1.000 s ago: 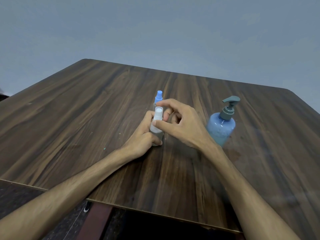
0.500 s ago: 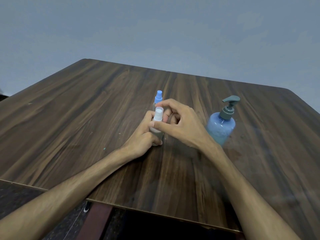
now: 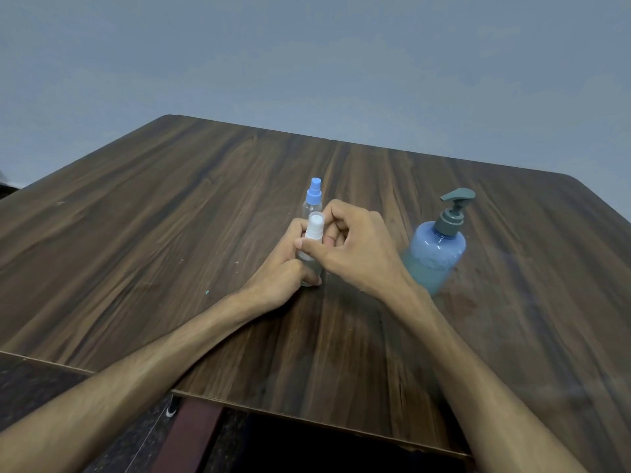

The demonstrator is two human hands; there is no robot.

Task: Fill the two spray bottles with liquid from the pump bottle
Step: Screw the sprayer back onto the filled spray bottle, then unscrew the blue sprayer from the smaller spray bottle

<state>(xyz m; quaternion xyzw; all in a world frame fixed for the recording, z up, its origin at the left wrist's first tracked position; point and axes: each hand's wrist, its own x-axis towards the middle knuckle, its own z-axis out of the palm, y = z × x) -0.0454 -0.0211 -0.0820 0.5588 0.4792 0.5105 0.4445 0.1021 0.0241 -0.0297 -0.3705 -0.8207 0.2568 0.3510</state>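
While both forearms reach in from the lower corners, the dark wood-grain laminate table [image 3: 170,233] fills most of the frame, grey wall behind. Next in size: the blue translucent plastic pump bottle w/ grey-green pump head [image 3: 437,254], standing upright at centre-right, just beside the right wrist, spout facing left. Parked close, prob. so it's within reach once a spray bottle is opened.

Left hand [image 3: 283,271], frame centre: fingers wrapped round the body of the small clear spray bottle w/ white sprayer top [image 3: 312,238], base on or near the tabletop, can't tell which. Reads as a bracing grip, to hold the body steady against twisting.

Right hand [image 3: 351,247], just right of it: thumb and forefinger pinch the white collar, other fingers curled in, wrist angled over. Looks like unscrewing the top, i.e. opening step; no filling done yet by my read.

Smallest: the clear spray bottle w/ blue sprayer top [image 3: 313,199], upright just behind the hands, cap on, untouched, waiting its turn.
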